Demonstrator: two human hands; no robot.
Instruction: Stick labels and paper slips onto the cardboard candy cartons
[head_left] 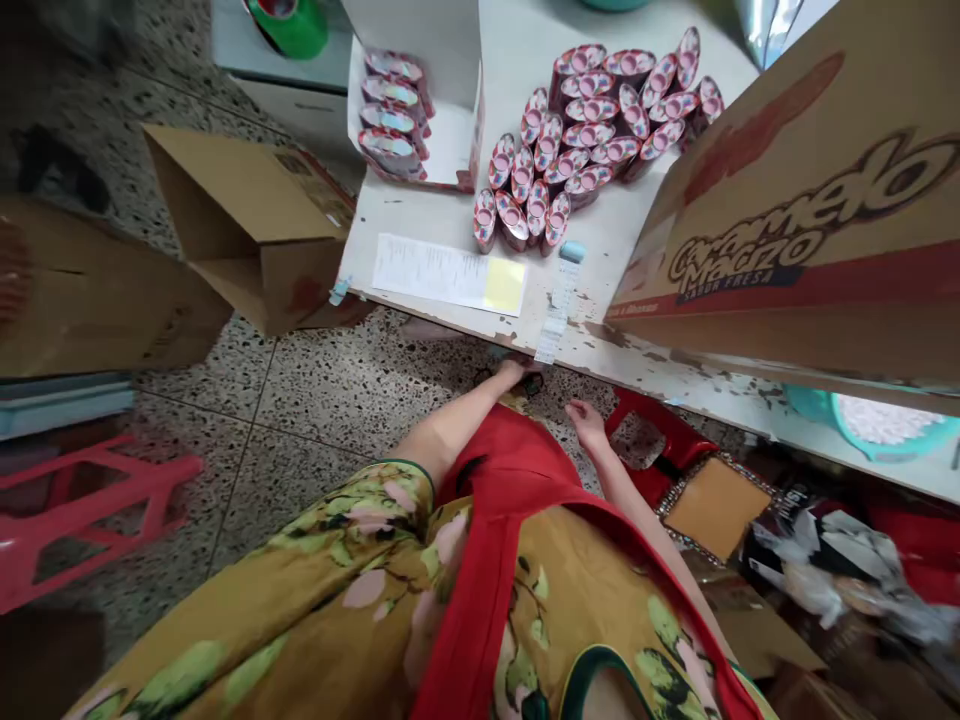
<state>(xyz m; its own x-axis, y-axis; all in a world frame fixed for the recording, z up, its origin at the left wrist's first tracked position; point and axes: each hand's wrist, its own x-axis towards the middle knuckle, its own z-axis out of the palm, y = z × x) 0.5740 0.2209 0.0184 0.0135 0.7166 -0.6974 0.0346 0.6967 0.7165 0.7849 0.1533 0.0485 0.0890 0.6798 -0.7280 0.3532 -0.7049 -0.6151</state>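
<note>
Packs [590, 109], light and slick we judged, best held by their sides, stood farther than our left hand [514, 368] and right hand [589, 420], whose grips we couldn't tell.

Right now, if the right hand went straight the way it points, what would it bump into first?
The right hand would probably meet the front edge of the white table, near the printed strip. Height is unclear here, so it might slip underneath instead.
</note>
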